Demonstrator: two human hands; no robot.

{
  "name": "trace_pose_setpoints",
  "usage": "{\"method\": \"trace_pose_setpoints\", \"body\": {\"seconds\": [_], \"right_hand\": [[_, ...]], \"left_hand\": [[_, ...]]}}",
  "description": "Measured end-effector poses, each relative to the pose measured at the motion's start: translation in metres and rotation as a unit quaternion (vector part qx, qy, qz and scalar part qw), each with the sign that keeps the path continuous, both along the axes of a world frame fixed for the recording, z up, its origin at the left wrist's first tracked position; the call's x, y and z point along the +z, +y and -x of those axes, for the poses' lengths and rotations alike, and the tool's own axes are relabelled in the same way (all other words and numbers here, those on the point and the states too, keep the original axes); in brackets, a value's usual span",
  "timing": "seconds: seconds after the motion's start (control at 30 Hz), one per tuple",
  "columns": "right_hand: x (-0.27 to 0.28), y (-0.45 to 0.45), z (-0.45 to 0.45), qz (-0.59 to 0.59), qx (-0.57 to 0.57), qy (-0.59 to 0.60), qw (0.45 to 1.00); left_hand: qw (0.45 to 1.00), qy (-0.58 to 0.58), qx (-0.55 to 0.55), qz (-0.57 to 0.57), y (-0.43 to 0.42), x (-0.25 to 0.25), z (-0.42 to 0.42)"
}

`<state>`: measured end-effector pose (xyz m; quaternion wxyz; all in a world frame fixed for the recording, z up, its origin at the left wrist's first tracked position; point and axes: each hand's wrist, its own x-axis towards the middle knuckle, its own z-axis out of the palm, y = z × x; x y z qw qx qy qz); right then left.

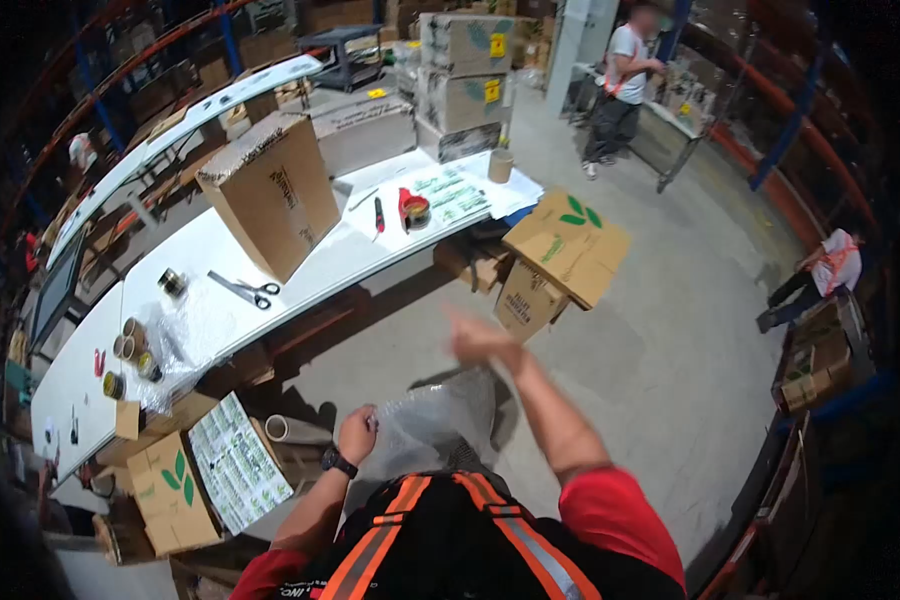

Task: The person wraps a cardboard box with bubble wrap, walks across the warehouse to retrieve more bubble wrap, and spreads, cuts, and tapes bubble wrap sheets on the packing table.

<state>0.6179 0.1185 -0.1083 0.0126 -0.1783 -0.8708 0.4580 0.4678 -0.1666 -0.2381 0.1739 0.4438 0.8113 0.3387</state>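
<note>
My left hand (pixel 358 434), with a dark watch at the wrist, is closed at the edge of a sheet of clear bubble wrap (pixel 435 415) that hangs in front of my body. My right hand (pixel 478 340) is raised above and to the right of the sheet, smeared by motion, so its fingers cannot be made out. Left of my left hand stands a cardboard tube (pixel 295 430), beside a printed sheet of green labels (pixel 238 462). Ahead, a tall cardboard box (pixel 275 200) stands on the white table (pixel 195 340).
Scissors (pixel 242 290), a red tape dispenser (pixel 411 207) and a box cutter (pixel 379 216) lie on the table. An open carton (pixel 560 255) with green leaf print stands past its right end. Stacked boxes (pixel 465 85) rise behind. Two people (pixel 625 75) are to the right.
</note>
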Motion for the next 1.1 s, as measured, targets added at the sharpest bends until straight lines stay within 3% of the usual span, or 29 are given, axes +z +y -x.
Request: {"method": "trace_pose_setpoints", "body": {"seconds": [0.07, 0.1, 0.13, 0.17, 0.2, 0.23, 0.27, 0.33, 0.37, 0.4, 0.43, 0.5, 0.53, 0.6, 0.73, 0.8, 0.87, 0.93, 1.1], "right_hand": [[0.080, 0.058, 0.080, -0.145, -0.111, -0.027, 0.983], [0.103, 0.083, 0.105, -0.151, -0.105, 0.062, 0.981], [0.125, 0.092, 0.122, -0.173, -0.088, 0.051, 0.980], [0.149, 0.103, 0.141, -0.204, -0.075, 0.043, 0.975], [0.156, 0.102, 0.153, -0.245, -0.040, 0.039, 0.968], [0.147, 0.090, 0.158, -0.282, -0.006, 0.030, 0.959], [0.115, 0.083, 0.162, -0.242, 0.039, 0.062, 0.968], [0.083, 0.052, 0.148, -0.075, 0.228, -0.053, 0.969], [-0.004, 0.039, 0.148, -0.145, 0.242, 0.130, 0.950], [-0.027, 0.023, 0.134, -0.094, 0.258, 0.049, 0.960], [-0.043, 0.008, 0.122, -0.047, 0.218, 0.026, 0.974], [-0.097, -0.005, 0.121, -0.085, 0.162, -0.045, 0.982], [-0.106, -0.009, 0.122, -0.081, 0.144, -0.046, 0.985], [-0.113, -0.005, 0.123, -0.099, 0.011, -0.171, 0.980], [-0.127, 0.036, 0.129, -0.167, -0.088, -0.180, 0.965], [-0.137, 0.051, 0.132, -0.209, -0.123, -0.165, 0.956], [-0.141, 0.056, 0.137, -0.182, -0.172, -0.172, 0.953], [-0.138, 0.055, 0.130, -0.169, -0.234, -0.129, 0.949], [-0.125, 0.071, 0.123, -0.129, -0.201, -0.213, 0.947]], "left_hand": [[0.999, -0.016, 0.028, -0.024, 0.009, 0.002, -0.002], [0.999, 0.026, 0.024, -0.021, 0.015, 0.002, -0.005], [0.997, 0.070, 0.018, -0.030, 0.032, 0.004, -0.004], [0.999, 0.040, 0.025, 0.012, 0.043, 0.022, -0.008], [0.998, 0.048, 0.012, -0.028, 0.052, 0.015, -0.002], [1.000, 0.016, 0.009, -0.012, 0.060, 0.013, 0.005], [1.000, 0.013, 0.023, 0.013, 0.070, 0.026, 0.008], [0.999, 0.008, 0.017, 0.033, 0.089, 0.031, 0.025], [0.999, 0.020, -0.001, 0.038, 0.099, 0.030, 0.036], [0.999, 0.017, -0.005, 0.032, 0.106, 0.029, 0.045], [0.999, 0.015, -0.010, 0.026, 0.118, 0.029, 0.056], [0.998, 0.020, -0.050, 0.029, 0.140, 0.026, 0.082], [0.997, 0.022, -0.068, 0.037, 0.146, 0.025, 0.095], [0.993, 0.026, -0.105, 0.038, 0.162, 0.009, 0.121], [0.978, 0.060, -0.188, 0.071, 0.206, 0.027, 0.162], [0.966, 0.071, -0.241, 0.055, 0.221, 0.012, 0.189], [0.955, 0.075, -0.286, 0.039, 0.232, 0.017, 0.210], [0.941, 0.066, -0.316, 0.097, 0.240, 0.023, 0.225], [0.953, 0.088, -0.278, 0.083, 0.241, -0.011, 0.246]]}}
